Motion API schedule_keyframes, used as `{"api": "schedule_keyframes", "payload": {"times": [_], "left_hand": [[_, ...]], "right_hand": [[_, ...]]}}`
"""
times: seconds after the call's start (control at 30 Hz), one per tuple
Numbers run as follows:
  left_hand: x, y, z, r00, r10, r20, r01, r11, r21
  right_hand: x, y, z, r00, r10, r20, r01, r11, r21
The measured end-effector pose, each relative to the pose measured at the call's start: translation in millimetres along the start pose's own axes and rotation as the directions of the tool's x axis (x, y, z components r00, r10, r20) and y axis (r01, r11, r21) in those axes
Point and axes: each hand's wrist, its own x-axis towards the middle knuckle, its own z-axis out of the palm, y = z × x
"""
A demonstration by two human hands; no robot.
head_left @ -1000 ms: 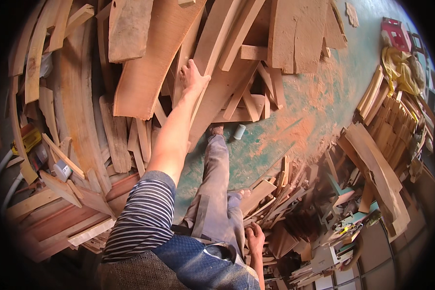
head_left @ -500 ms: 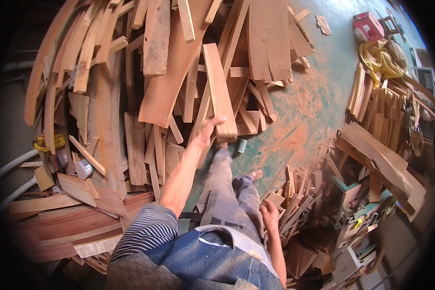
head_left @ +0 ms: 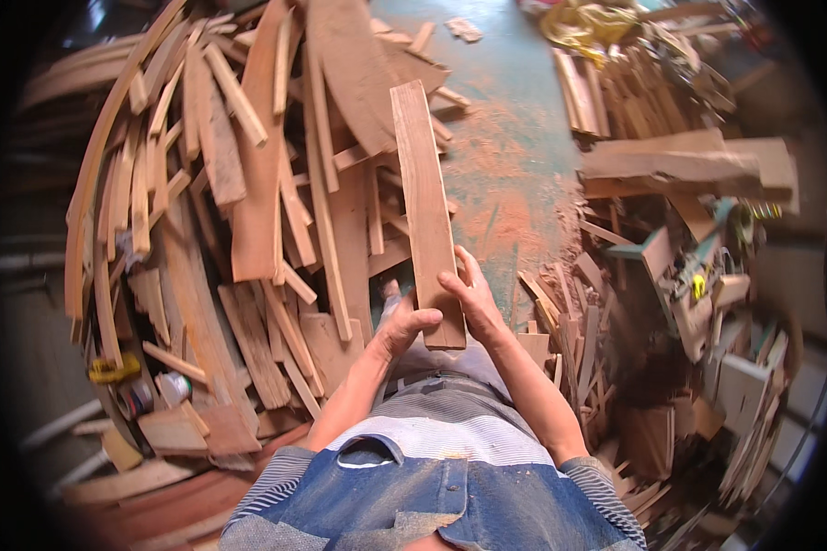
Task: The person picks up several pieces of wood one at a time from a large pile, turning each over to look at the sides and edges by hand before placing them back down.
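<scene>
A long, flat reddish-brown wooden board (head_left: 426,202) is held out in front of my body, its near end close to my waist and its far end pointing away. My left hand (head_left: 402,323) grips its left edge near the close end, thumb lying on the top face. On the opposite edge, a little farther along, my right hand (head_left: 473,296) holds it with the thumb on top. The fingers under the board are partly hidden.
A heap of loose planks and strips (head_left: 257,211) fills the left and far left. Wood stacks (head_left: 634,101) and thick slabs (head_left: 680,167) lie to the right. Sawdust covers the green floor (head_left: 501,165). A yellow tool (head_left: 115,369) and a white can (head_left: 173,387) sit at the left.
My right hand has come up from my side and taken hold of the board along with the left. The view has turned toward the right.
</scene>
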Motion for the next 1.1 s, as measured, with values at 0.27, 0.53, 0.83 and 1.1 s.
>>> {"api": "schedule_keyframes", "payload": {"times": [0.27,0.53,0.83,1.1], "left_hand": [[59.9,-16.1,-20.1,0.933,-0.321,0.165,0.1,0.669,0.736],[113.1,0.5,14.9,0.914,-0.308,0.265,0.238,0.934,0.267],[132.7,-29.7,70.6,0.857,-0.417,0.304,0.495,0.83,-0.257],[111.4,-59.5,68.5,0.825,-0.306,0.476,0.515,0.754,-0.409]], "right_hand": [[-59.3,26.5,-45.7,0.796,-0.323,-0.513,0.028,0.865,-0.501],[-138.7,51.3,-0.9,0.524,-0.512,-0.681,-0.146,0.734,-0.663],[-204.8,61.3,23.4,0.597,-0.284,-0.75,-0.139,0.884,-0.446],[-259.8,76.0,39.6,0.682,-0.096,-0.725,-0.216,0.921,-0.325]]}}
